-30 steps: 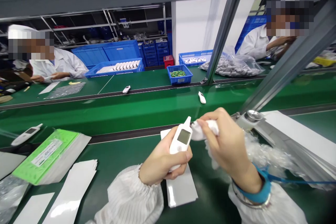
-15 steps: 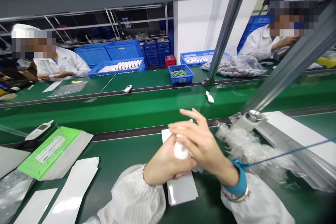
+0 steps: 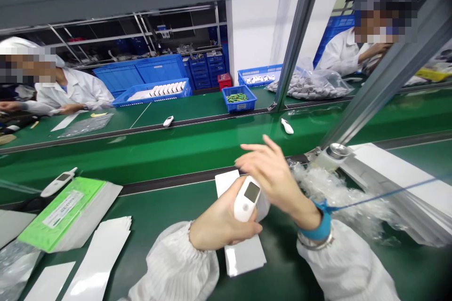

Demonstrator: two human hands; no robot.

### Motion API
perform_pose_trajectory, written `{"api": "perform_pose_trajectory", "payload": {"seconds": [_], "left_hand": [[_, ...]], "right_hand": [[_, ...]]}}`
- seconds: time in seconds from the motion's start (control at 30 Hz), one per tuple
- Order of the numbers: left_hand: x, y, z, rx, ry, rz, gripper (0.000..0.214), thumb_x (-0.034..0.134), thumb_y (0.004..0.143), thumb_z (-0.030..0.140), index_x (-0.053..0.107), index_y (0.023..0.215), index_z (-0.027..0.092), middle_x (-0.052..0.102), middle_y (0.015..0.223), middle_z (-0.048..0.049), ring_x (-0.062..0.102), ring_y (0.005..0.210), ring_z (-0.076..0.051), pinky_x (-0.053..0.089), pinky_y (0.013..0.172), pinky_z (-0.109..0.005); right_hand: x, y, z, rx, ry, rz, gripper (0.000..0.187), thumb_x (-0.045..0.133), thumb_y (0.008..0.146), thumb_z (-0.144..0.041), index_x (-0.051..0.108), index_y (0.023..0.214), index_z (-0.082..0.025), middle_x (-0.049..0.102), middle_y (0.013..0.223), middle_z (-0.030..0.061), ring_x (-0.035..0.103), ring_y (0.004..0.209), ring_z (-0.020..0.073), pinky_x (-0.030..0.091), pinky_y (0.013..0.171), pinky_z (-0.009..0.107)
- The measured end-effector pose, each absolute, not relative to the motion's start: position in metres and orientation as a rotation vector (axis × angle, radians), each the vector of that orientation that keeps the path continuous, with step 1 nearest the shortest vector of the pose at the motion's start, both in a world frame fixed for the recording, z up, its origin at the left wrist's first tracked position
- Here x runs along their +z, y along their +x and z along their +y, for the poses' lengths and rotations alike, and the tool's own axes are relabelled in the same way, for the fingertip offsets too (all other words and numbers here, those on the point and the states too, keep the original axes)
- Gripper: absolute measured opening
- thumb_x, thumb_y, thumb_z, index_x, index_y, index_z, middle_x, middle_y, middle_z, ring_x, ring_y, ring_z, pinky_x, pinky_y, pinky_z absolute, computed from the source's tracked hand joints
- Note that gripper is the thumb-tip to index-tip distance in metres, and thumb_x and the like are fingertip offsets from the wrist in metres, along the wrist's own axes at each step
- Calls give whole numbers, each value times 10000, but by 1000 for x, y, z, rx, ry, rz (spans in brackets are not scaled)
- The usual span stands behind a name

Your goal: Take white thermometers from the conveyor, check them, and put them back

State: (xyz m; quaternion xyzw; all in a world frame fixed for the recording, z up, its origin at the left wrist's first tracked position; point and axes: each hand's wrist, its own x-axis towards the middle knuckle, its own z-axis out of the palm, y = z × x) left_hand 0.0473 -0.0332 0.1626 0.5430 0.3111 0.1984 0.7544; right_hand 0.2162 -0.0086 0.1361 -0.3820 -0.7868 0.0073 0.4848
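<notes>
My left hand [image 3: 222, 218] is wrapped round a white handheld thermometer [image 3: 243, 209], whose small dark-grey display faces up towards me. Just right of it, my right hand [image 3: 271, 174] is open, fingers stretched out and slightly blurred, with nothing seen in it. A blue wrist strap with a cord circles my right wrist. Beneath my hands lies a stack of glossy white strips [image 3: 245, 256], partly covered by the left hand. Something pale and translucent shows behind the thermometer; I cannot make out what it is.
A green conveyor belt [image 3: 197, 143] runs across, carrying several white thermometers. At left lie a green-and-white pack [image 3: 63, 211] and white strips [image 3: 102, 249]. Crumpled clear plastic [image 3: 346, 202] and a metal-topped bottle [image 3: 337, 153] stand right. Two co-workers sit opposite, near blue trays.
My right hand has lifted off the thermometer and opened, uncovering its display. My left hand keeps its hold. The thermometers on the belt have shifted slightly, and the left co-worker's arms have spread apart.
</notes>
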Motion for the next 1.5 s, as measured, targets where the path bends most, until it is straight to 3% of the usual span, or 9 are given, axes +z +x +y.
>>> {"api": "perform_pose_trajectory", "payload": {"seconds": [0.1,0.17,0.23,0.53,0.73,0.9,1.1,1.27,1.5], "left_hand": [[165,40,-34,431,1097,571,761,749,757,164,318,1376,263,508,643,97,345,346,-12,260,308,-124],[167,37,-34,468,1076,537,793,754,761,166,297,1399,278,505,665,92,345,347,-8,252,302,-119],[168,35,-34,495,1068,510,818,745,770,157,272,1422,299,497,663,94,339,344,-5,250,302,-113],[171,31,-40,666,1119,591,793,706,832,231,237,1467,300,533,678,72,369,355,-22,240,296,-115],[139,16,-47,926,996,991,615,653,866,237,339,1394,209,528,610,74,487,453,-91,396,335,-156],[97,21,-73,957,842,1100,676,696,843,278,331,1404,182,611,720,41,687,751,-177,610,669,-305],[66,34,-90,913,883,1087,710,672,878,348,270,1445,207,667,1003,-35,701,963,-210,550,951,-391],[62,35,-92,892,954,1125,668,629,912,363,267,1456,223,622,1173,-78,688,1013,-195,534,970,-360],[64,35,-92,889,943,1126,672,632,909,360,267,1458,227,661,1108,-68,695,1008,-210,538,953,-366]], "right_hand": [[138,240,-4,-104,-1143,-1593,243,430,1011,-240,658,932,-207,731,841,7,688,803,156,503,867,347],[140,255,-5,-135,-1268,-1456,255,431,1012,-310,653,963,-196,693,741,9,659,666,156,484,638,287],[139,265,-7,-160,-1415,-1430,289,428,1008,-380,651,987,-197,675,705,7,641,620,166,446,583,284],[117,270,-6,-60,-1548,-1869,371,488,954,-475,664,1063,-167,677,1154,143,587,1085,333,480,871,480],[104,247,-68,322,-1300,-1958,115,531,965,-263,635,946,-219,707,966,44,664,914,199,539,805,352],[56,220,-116,598,-1255,-2087,57,612,915,-229,652,954,-233,687,1055,56,673,931,206,589,773,357],[32,205,-118,668,-1280,-2018,108,655,878,-177,688,968,-224,690,1013,58,638,935,227,583,771,402],[29,202,-115,705,-1264,-1951,80,635,900,-184,702,876,-221,701,942,46,635,870,201,581,743,373],[29,200,-114,751,-1256,-1870,123,612,918,-219,718,857,-237,715,933,47,645,860,199,596,746,367]]}}
